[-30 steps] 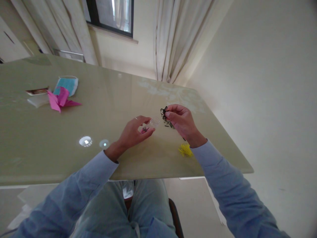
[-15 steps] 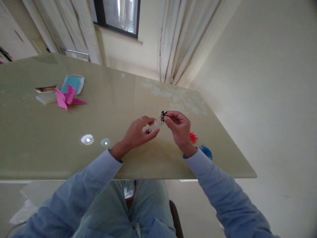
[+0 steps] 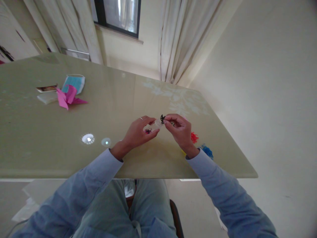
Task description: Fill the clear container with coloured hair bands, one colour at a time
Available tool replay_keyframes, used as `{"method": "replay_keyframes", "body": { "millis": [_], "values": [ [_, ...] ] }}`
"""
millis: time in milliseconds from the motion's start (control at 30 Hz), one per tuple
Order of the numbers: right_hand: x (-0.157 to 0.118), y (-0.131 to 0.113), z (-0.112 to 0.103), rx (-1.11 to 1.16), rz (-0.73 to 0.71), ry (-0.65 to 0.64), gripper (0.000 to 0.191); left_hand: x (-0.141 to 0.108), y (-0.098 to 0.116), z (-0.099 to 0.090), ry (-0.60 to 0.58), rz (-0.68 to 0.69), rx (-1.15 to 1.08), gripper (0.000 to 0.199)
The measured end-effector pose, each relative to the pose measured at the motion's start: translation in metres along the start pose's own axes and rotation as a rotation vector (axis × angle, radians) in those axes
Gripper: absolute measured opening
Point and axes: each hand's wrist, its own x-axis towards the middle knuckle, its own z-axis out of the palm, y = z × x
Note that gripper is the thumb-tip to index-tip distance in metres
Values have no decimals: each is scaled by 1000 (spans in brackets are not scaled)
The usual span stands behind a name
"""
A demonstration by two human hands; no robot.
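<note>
My left hand (image 3: 135,133) is closed around a small clear bottle (image 3: 156,124), which lies tilted with its mouth toward the right. Dark and reddish strands (image 3: 148,131) show inside its lower end. At the mouth, my right hand (image 3: 178,128) pinches a tuft of thin black loops (image 3: 162,119) between thumb and fingertips. A few more dark loops (image 3: 172,123) show by its curled fingers. Beside my right wrist lie a red clump (image 3: 194,137) and a blue clump (image 3: 207,151) of thin strands. A bit of yellow (image 3: 183,152) peeks out from under the wrist.
Far left on the glossy table (image 3: 111,96) lie a pink folded-paper shape (image 3: 70,96), a blue face mask (image 3: 75,83), a small printed card (image 3: 47,88) and a clear plastic packet (image 3: 47,97). A wall (image 3: 260,82) stands beyond the table's right edge.
My right hand has shifted slightly down and right, and the black tuft now sits lower at the bottle's mouth. The left hand keeps its grip on the bottle, almost still.
</note>
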Motion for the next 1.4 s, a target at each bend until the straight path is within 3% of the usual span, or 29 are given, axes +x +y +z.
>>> {"method": "replay_keyframes", "body": {
  "millis": [200, 433, 600, 933, 1167, 1400],
  "values": [
    [2, -5, -7, -77, -59, -58, 4, -1, -1, 1, -32, -26, 40, 31],
    [14, -6, -21, -149, -16, -249, 7, -1, 1, 0, -95, -16, 130, 32],
    [19, -5, -28, -190, -77, -359, 9, -1, 1, 0, -105, -13, 127, 31],
    [21, -9, -30, -350, -164, -410, 18, -2, 0, 1, -78, -1, 105, 32],
    [25, -23, -30, -310, -78, -363, 20, -1, 1, 0, -84, -12, 70, 30],
    [23, -23, -26, -267, -25, -321, 16, -1, 0, 0, -96, -5, 62, 30]
  ]
}}
